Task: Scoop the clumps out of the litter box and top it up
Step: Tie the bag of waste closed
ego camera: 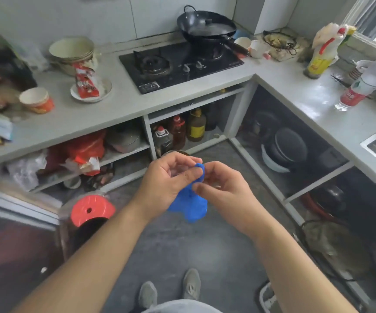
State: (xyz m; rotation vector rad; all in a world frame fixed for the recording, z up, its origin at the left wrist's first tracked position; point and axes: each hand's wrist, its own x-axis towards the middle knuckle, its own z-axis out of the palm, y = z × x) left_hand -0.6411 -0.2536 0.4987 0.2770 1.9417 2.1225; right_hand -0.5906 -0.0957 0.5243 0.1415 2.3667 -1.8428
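Nearest: two grey fabric shoes (169,290) stood on the dark floor below both bare forearms.
Left side: a clear plastic container with a round red lid (91,210) sat on the floor beside the open shelves, where a red plastic bag (85,147) lay crumpled.
Left hand (164,179): fingers curled, pinching the upper edge of a thin blue plastic bag (189,204).
Blue bag: it hung limp between both hands, above the floor, not yet opened as far as could be seen.
Right hand (223,188): fingertips pinched the same bag's top, just beside the left hand's grip, apparently rubbing the layers apart.
Back: a black gas hob (180,66) with a black wok (207,26) was set in the pale grey tabletop (119,102).
Right side: a clear water bottle with a red label (356,91) stood on the tabletop.
Litter box: not in view, nor any scoop or litter.
Progress: judged very early; a waste bag was being readied, while scooping and topping up both remained.
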